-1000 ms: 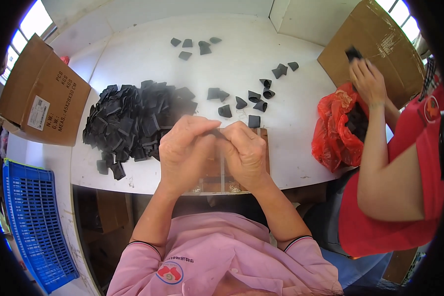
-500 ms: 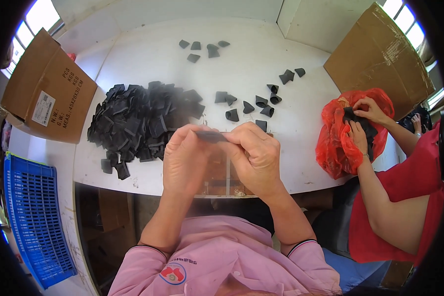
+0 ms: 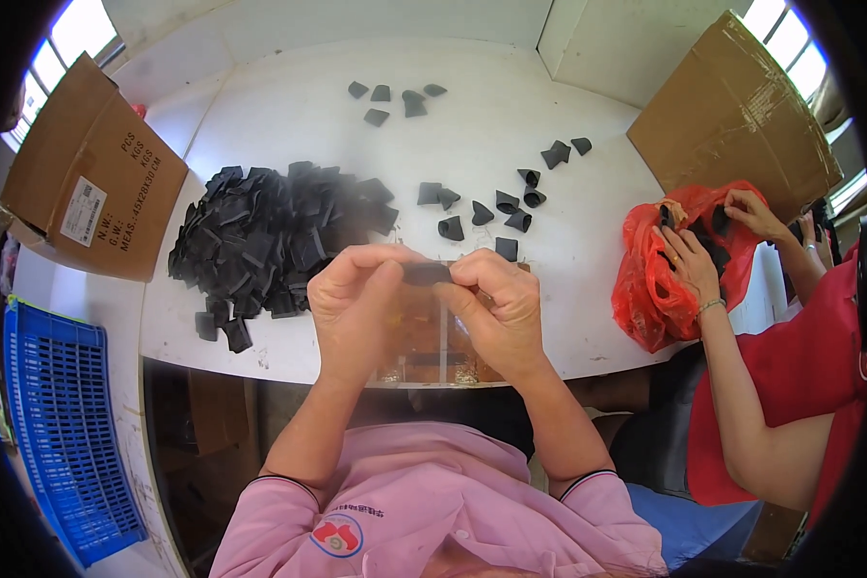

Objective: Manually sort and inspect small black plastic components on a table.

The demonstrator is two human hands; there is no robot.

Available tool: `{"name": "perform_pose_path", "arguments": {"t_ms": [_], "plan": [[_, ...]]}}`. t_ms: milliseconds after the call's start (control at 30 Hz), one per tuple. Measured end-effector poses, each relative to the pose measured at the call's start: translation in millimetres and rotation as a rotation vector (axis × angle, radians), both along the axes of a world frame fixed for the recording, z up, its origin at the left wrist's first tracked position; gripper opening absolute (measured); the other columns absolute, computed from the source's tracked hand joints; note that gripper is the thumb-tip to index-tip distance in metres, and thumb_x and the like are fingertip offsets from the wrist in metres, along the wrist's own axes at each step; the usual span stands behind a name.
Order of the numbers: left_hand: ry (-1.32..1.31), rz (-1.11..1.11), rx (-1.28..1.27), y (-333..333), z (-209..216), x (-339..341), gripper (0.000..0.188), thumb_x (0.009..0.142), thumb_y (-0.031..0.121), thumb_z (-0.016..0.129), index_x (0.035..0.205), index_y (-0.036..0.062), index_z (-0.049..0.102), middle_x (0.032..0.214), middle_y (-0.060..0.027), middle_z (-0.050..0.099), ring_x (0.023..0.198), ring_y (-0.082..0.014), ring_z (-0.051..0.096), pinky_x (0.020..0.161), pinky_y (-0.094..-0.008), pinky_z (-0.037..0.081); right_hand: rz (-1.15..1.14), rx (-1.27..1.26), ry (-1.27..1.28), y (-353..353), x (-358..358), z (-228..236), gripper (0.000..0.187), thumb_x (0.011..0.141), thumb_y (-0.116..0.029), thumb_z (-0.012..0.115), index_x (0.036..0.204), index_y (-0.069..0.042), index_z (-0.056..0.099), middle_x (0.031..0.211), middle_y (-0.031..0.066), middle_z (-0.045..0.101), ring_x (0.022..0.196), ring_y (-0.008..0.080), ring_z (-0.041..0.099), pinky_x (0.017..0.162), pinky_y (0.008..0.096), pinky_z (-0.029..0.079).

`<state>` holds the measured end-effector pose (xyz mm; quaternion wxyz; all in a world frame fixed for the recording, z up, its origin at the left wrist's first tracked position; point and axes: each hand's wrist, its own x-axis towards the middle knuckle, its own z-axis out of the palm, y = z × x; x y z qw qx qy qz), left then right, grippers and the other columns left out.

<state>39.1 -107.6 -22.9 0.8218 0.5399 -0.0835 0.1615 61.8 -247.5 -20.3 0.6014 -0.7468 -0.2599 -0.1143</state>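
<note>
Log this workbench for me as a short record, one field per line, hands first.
Left hand: holding the left end of a small black piece
Right hand: pinching its right end
Pile: many black pieces, left on the white table
Loose pieces: scattered beyond the hands
Co-worker: at right, hands at a red plastic bag
Left box: brown cardboard
Right box: brown cardboard
Blue basket: lower left

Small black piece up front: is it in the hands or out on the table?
In the hands: the black piece spans between the left hand and right hand, with fingers at its ends.
</note>
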Motion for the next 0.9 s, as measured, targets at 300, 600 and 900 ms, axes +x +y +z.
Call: {"name": "perform_pose_path", "arguments": {"t_ms": [300, 600, 900], "plan": [[0.096, -0.061, -0.231, 0, -12, 2, 0.010, 0.084, 0.009, 0.052, 0.086, -0.0005, 0.054, 0.087, -0.0126, 0.058, 0.082, -0.0201, 0.056, 0.079, -0.0316, 0.044, -0.111, -0.141, -0.250, 10, 2, 1, 0.010, 0.069, 0.000, 0.063, 0.071, -0.001, 0.054, 0.063, 0.0079, 0.048, 0.058, 0.0228, 0.049, 0.050, 0.0317, 0.040], [0.069, -0.111, -0.275, 2, -13, 2, 0.009, 0.084, 0.009, 0.051, 0.087, 0.0007, 0.054, 0.086, -0.0111, 0.057, 0.083, -0.0200, 0.055, 0.080, -0.0329, 0.043, -0.085, -0.143, -0.213, 6, 1, 0, 0.010, 0.068, 0.000, 0.063, 0.071, -0.001, 0.054, 0.062, 0.0079, 0.048, 0.058, 0.0235, 0.049, 0.050, 0.0327, 0.039], [0.111, -0.049, -0.163, -5, 1, -8, 0.016, 0.084, 0.008, 0.050, 0.096, -0.0018, 0.053, 0.092, -0.0104, 0.058, 0.084, -0.0148, 0.055, 0.078, -0.0264, 0.042, -0.119, -0.175, -0.169, 4, -3, 12, 0.012, 0.068, -0.004, 0.065, 0.076, -0.002, 0.057, 0.066, 0.0078, 0.052, 0.060, 0.0226, 0.052, 0.052, 0.0316, 0.041]]}}
